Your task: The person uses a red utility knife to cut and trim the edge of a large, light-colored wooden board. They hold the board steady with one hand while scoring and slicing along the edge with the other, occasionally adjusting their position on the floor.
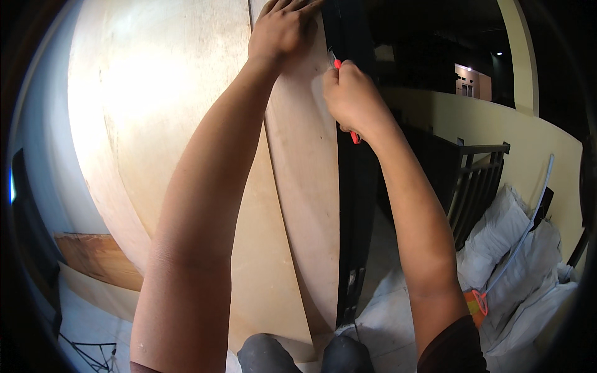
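While left fingers [296, 6] lie spread on grained plywood [305, 143], right fingers [333, 77] grasp slim red-handled tool [356, 137].

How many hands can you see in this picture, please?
2: the left hand lies on the plywood, near the top of the view, and the right hand, at the board's right edge, grips a red tool. No others show.

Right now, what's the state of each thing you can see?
Left hand: open, against the plywood sheets
Right hand: closed around the red tool
Red tool: gripped, tip near the sheets' edge; contact unclear
Plywood sheets: standing, overlapping
White sacks: bulging, piled together
Blue pole: leaning across the sacks
Black railing: upright
Far lamp: lit
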Tool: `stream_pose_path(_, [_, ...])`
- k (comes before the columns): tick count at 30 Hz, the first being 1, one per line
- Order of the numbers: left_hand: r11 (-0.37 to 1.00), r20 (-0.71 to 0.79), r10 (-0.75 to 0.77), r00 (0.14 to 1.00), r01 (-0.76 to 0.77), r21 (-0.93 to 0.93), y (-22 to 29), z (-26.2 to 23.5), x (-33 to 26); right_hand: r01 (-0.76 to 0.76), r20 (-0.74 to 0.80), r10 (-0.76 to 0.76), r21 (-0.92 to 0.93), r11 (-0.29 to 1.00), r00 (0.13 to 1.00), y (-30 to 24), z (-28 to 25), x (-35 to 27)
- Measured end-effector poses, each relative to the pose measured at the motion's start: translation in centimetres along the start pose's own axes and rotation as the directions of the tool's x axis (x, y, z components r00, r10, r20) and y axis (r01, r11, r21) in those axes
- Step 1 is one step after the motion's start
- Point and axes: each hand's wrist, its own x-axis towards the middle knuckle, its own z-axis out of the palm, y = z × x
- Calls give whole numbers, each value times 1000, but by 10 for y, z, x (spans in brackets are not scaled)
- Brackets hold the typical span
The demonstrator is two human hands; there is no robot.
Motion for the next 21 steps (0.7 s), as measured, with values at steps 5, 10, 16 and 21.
stream_pose_path(5, [1000, 0, -1, 1000, 1, 6, 0, 4, 0, -74, 23, 74, -15, 997, 997, -6, -1, -2])
stream_pose_path(10, [1000, -4, 0, 1000, 0, 2, -1, 6, 0, -16, -49, 12, -88, 996, 999, -12, -1, -10])
stream_pose_path(16, [1000, 2, 2, 1000, -2, -8, -2, 4, -1, -41, -48, 37, -92, 995, 998, -9, 4, -12])
stream_pose_path(21, [1000, -1, -4, 1000, 4, -18, -3, 5, -1, -5, -101, -1, -62, 998, 995, -14, 2, -16])
